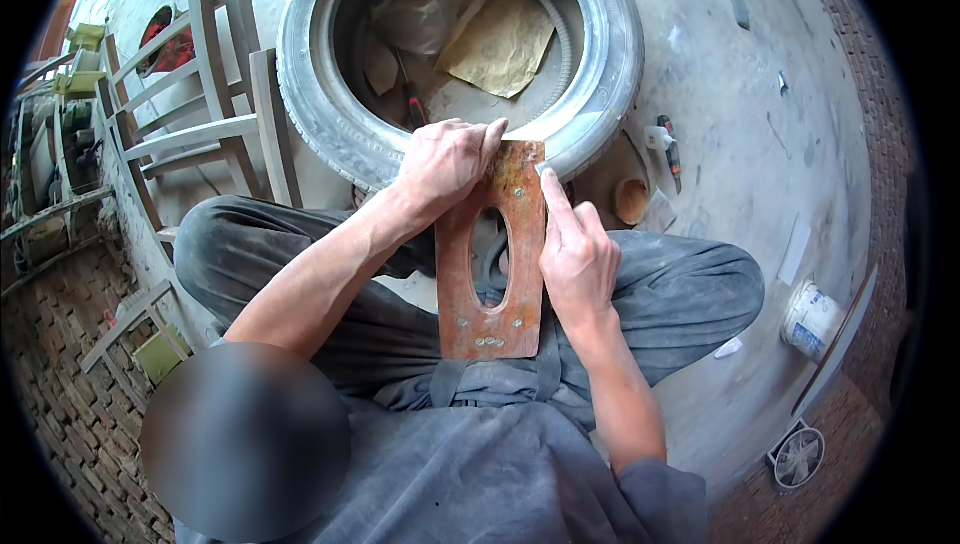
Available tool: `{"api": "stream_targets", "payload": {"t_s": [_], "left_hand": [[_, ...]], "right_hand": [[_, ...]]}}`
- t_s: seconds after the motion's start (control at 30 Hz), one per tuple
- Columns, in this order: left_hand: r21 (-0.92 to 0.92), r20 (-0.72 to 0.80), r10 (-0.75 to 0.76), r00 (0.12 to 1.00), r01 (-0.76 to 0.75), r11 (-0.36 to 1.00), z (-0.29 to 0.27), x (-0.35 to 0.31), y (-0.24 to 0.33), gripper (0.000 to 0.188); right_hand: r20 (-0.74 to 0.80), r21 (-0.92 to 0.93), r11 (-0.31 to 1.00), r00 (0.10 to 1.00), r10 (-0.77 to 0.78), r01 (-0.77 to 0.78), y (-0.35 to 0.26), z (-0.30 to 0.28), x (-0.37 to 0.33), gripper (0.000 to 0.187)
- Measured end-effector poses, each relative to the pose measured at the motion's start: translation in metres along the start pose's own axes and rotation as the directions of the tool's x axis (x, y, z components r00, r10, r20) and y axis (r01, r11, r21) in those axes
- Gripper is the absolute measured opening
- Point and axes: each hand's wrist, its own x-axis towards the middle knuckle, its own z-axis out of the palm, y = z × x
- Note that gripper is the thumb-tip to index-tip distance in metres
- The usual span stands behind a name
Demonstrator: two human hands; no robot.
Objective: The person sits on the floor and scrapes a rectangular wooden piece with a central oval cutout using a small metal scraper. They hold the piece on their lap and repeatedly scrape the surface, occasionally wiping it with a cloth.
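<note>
A reddish-brown wooden board with a long oval cut-out and several small round metal fastener heads stands across my lap, its far end against the tyre's near rim. My left hand is closed over the board's far left corner, with the thumb along its top. At the board's right edge, my right hand has its index finger stretched toward the far corner and the other fingers curled. A small pale bit shows at that fingertip; what it is I cannot make out. The palm side of both hands is hidden.
The large grey tyre lies flat ahead, with yellowish sandpaper, clear plastic and a red-black handled tool inside. Grey wooden chair frames stand left. A screwdriver-like tool, a small brown bowl and a white bucket are right.
</note>
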Motion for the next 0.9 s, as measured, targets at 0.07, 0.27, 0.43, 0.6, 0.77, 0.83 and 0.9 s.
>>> {"api": "stream_targets", "payload": {"t_s": [0.07,0.27,0.43,0.6,0.77,0.83,0.9], "left_hand": [[-0.007,-0.015,0.031,0.999,-0.031,1.000,0.002,0.003,-0.002,0.045],[-0.009,-0.011,0.027,1.000,-0.027,1.000,0.000,0.002,0.001,0.045],[0.001,0.011,0.009,1.000,-0.009,1.000,0.000,0.001,-0.003,0.041],[0.001,-0.028,0.033,0.999,-0.033,0.999,0.000,0.002,-0.006,0.039],[-0.008,-0.014,0.047,0.999,-0.047,0.999,0.001,-0.001,0.000,0.037],[0.011,-0.017,0.020,1.000,-0.020,1.000,0.000,0.000,0.001,0.037],[0.014,-0.018,0.021,1.000,-0.021,1.000,0.001,0.001,0.000,0.037]], "right_hand": [[-0.010,0.001,1.000,1.000,-0.001,0.001,0.000,0.001,0.003,0.054],[-0.052,0.028,1.000,0.999,-0.002,0.003,-0.002,0.002,0.006,0.052],[-0.058,0.009,1.000,0.998,-0.020,0.020,-0.001,0.007,0.010,0.053],[-0.043,0.048,0.999,0.999,-0.018,0.020,-0.001,0.006,0.006,0.051],[-0.108,0.069,0.997,0.994,-0.015,0.023,-0.001,0.013,0.040,0.050],[-0.113,0.152,0.988,0.993,0.029,-0.012,0.001,0.009,0.023,0.051],[-0.076,0.140,0.990,0.996,0.041,-0.030,0.005,-0.001,0.006,0.053]]}}
